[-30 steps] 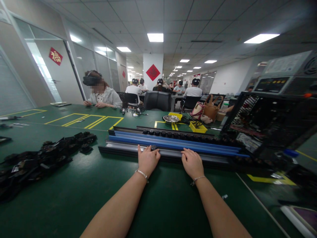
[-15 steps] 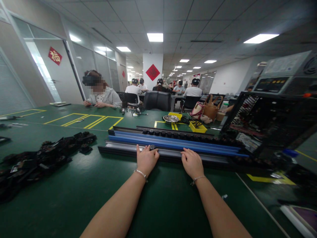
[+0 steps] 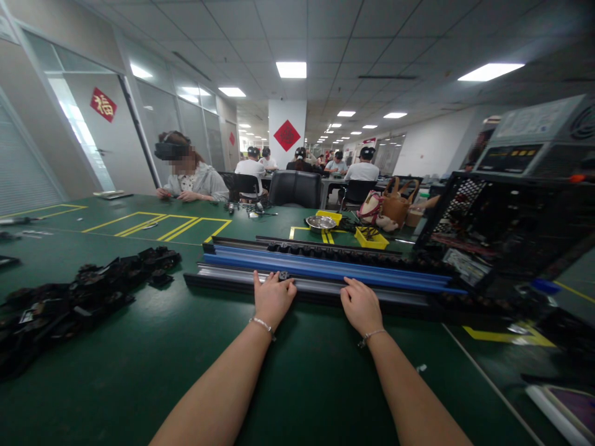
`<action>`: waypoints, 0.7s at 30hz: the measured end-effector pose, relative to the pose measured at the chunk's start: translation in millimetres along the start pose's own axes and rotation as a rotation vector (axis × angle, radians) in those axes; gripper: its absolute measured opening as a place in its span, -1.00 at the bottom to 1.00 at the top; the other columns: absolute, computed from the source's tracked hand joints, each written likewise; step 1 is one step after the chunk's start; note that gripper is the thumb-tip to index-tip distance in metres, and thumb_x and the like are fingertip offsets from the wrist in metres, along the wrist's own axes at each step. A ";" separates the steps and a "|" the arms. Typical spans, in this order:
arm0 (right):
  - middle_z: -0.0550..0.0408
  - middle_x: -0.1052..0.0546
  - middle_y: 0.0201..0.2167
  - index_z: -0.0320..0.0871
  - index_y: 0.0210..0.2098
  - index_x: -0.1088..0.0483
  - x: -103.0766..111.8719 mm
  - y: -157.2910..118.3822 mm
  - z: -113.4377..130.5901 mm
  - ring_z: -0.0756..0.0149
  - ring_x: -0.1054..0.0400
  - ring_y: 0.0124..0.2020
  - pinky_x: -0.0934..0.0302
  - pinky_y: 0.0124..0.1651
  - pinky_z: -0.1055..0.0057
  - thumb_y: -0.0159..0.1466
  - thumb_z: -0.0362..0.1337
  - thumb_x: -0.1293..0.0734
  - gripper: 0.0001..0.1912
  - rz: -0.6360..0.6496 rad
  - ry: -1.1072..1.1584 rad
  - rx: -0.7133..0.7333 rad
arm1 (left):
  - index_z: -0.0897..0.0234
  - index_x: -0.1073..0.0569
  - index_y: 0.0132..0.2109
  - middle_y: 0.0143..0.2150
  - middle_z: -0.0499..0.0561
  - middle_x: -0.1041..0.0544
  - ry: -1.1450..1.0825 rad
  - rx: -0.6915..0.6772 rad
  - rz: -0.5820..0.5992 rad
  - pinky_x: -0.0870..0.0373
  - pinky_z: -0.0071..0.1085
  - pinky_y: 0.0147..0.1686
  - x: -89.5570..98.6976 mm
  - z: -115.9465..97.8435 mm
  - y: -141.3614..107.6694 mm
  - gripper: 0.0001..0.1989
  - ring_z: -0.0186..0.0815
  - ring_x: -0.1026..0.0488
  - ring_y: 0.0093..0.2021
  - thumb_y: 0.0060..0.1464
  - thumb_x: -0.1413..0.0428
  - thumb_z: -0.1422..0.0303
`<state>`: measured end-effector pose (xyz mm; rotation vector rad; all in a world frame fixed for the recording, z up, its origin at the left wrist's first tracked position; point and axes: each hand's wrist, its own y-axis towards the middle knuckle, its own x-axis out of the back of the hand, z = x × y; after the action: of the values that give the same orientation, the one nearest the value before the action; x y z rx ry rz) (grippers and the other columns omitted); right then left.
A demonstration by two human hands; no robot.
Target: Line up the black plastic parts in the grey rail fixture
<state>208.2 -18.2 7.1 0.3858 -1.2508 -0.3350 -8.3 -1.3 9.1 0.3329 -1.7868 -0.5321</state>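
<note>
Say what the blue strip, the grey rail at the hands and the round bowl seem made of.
Blue strip: coated metal or plastic, unclear which; even colour, soft sheen.
Grey rail: probably bare metal, satin, from its silvery streaks.
Round bowl: likely polished metal, given its bright glints.

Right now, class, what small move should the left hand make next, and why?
Probably slide the black part gently left along the grey rail: the left hand is at the part, the rail runs on past that hand, and the right hand rests at the same rail, where it could steady it.
</note>
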 end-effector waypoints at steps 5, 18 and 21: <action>0.01 -0.43 0.05 -0.12 -0.50 -0.44 -1.2 -0.9 -2.5 0.13 -0.22 0.11 -0.05 0.12 0.14 0.23 -0.08 -0.15 -0.64 0.005 0.027 0.034 | -0.03 -0.55 -0.14 0.01 0.02 -0.50 -0.008 0.001 0.004 0.29 0.11 0.23 0.6 0.7 0.4 -0.68 -0.14 -0.36 0.08 0.12 0.09 0.27; -0.02 -0.41 0.06 -0.13 -0.48 -0.38 -4.3 -0.7 -4.9 0.09 -0.20 0.11 -0.02 0.13 0.09 0.10 0.01 -0.29 -0.69 -0.006 0.000 0.056 | -0.03 -0.54 -0.13 0.02 0.04 -0.50 -0.010 0.033 0.004 0.27 0.11 0.22 1.3 3.8 1.3 -0.68 -0.16 -0.35 0.09 0.12 0.09 0.27; -0.03 -0.40 0.07 -0.13 -0.47 -0.37 -4.7 -0.6 -4.7 0.09 -0.20 0.11 -0.01 0.14 0.09 0.10 0.00 -0.29 -0.69 -0.005 -0.009 0.056 | -0.03 -0.54 -0.14 0.02 0.04 -0.50 -0.005 0.028 0.002 0.27 0.11 0.22 0.4 5.1 1.4 -0.68 -0.16 -0.34 0.10 0.12 0.09 0.27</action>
<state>211.3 -16.2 1.5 0.4360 -1.2700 -0.3064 -13.3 0.6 9.1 0.3491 -1.8008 -0.5078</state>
